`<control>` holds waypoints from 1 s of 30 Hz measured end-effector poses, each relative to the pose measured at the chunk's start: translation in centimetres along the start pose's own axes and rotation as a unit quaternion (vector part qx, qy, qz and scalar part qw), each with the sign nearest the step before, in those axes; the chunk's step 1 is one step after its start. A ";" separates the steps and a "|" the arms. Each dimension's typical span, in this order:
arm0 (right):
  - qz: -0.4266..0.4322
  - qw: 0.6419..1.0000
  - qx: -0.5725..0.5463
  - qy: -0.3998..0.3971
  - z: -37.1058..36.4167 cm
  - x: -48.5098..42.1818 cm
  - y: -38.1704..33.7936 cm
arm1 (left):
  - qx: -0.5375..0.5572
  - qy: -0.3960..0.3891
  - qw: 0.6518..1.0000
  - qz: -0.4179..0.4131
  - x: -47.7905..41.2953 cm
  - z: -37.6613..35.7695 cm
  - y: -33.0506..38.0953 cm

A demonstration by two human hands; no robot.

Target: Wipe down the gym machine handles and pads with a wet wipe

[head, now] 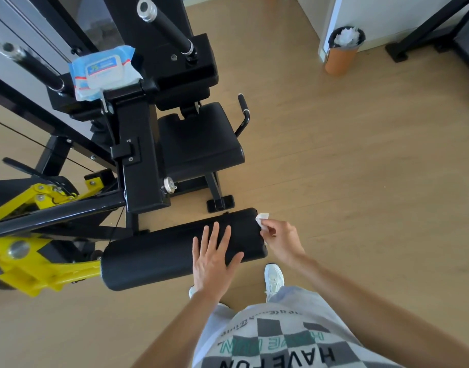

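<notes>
Checkered shirt [294, 338] is filling the bottom edge. Left hand [214, 257] is lying flat on the black roller pad [153, 258], fingers straight and spread, gripping nothing. Right hand [279, 236] is pinching a white wet wipe [262, 219] in curled fingers, touching it to the pad's right end. Wipes pack [103, 73] is sitting atop the machine frame [137, 155], well apart.

Floor [360, 155]: laid in light wood planks.
Bin [342, 58]: orange, lined in black, filled with crumpled white paper, stood just beside a white wall [387, 19].
Black frame [424, 33]: set on the floor at far right.
Sneaker [273, 277]: white, planted on the planks.
Shirt [281, 341]: checkered grey, printed "HAVE FUN".
</notes>
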State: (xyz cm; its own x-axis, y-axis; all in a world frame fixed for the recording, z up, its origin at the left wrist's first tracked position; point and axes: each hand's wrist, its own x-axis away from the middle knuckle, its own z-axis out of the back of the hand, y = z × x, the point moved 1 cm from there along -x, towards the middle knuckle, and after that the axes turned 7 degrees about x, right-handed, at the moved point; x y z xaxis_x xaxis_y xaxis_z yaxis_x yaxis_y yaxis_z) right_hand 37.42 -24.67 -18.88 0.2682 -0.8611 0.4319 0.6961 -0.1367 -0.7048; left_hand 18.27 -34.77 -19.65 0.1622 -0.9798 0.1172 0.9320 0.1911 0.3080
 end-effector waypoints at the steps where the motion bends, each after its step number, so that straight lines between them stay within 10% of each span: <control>1: 0.000 1.000 0.001 0.008 -0.3 0.3 0.2 | 0.004 -0.003 1.000 0.003 -0.3 0.0 -0.1; 30: -0.004 1.000 -0.009 -0.021 1.5 0.4 1.8 | 0.043 -0.160 0.985 0.046 -7.2 2.9 -1.0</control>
State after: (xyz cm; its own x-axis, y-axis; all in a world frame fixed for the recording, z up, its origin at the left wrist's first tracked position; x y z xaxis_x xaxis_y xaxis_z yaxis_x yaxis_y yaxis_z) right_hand 39.78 -24.49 -19.07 0.2903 -0.8391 0.4601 0.6865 -0.1524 -0.7110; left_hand 15.26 -27.68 -18.10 0.1219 -0.8915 0.4363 0.8846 0.2970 0.3595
